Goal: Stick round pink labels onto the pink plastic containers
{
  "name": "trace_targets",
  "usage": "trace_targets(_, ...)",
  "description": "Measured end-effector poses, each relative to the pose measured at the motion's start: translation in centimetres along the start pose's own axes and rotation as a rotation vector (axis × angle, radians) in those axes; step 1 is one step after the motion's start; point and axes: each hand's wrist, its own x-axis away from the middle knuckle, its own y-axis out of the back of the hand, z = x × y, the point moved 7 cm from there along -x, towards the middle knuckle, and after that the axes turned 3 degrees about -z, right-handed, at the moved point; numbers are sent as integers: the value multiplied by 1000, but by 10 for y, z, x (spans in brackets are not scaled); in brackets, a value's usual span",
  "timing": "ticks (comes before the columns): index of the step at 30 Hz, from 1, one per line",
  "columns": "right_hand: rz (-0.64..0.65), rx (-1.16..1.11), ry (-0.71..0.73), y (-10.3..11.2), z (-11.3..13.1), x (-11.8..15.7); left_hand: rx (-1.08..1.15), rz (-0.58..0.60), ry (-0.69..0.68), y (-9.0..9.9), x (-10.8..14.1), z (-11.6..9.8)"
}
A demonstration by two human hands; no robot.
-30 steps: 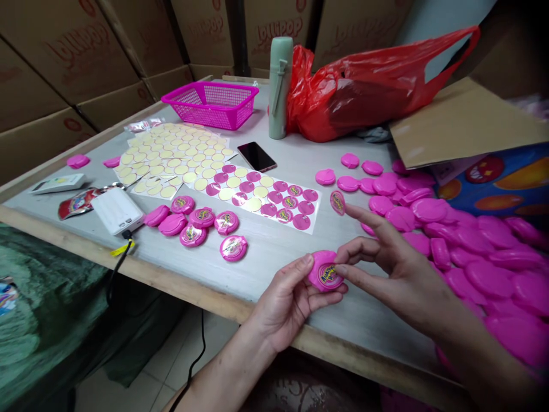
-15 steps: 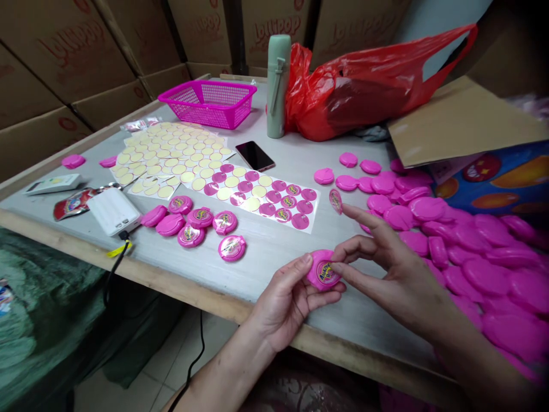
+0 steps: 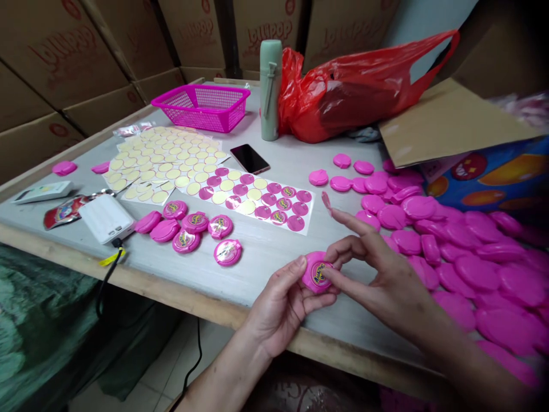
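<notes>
My left hand [image 3: 283, 300] grips a round pink plastic case [image 3: 316, 272] by its left side, thumb on top and fingers beneath. A round printed sticker lies on the face of that case. With its thumb on this sticker and bent fingers at the case's edge, my right hand [image 3: 377, 269] is closed on the right side. A second round sticker [image 3: 326, 201] clings to the tip of its raised index finger. Beyond the hands is a sticker sheet [image 3: 311, 213], partly peeled. Several stickered pink cases [image 3: 196, 221] sit left of it.
Many plain pink cases [image 3: 484, 274] heap up at the right, before an opened carton [image 3: 454, 123]. Further back stand a pink basket [image 3: 199, 109], a green flask [image 3: 270, 91] and a red bag [image 3: 343, 97]. A phone [image 3: 250, 158] and white power bank [image 3: 107, 218] lie on the table.
The view has shifted slightly. My right thumb lies further onto the sticker on the case, and the sticker on my index finger has turned more edge-on.
</notes>
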Motion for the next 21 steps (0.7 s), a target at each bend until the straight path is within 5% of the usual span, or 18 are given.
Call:
trace_targets(14,-219,98,231,3,20,11,109,56,6,-2,4,-1)
trace_targets(21,-99,-122,-53,1,-1,2,101,112,48,-4,6,4)
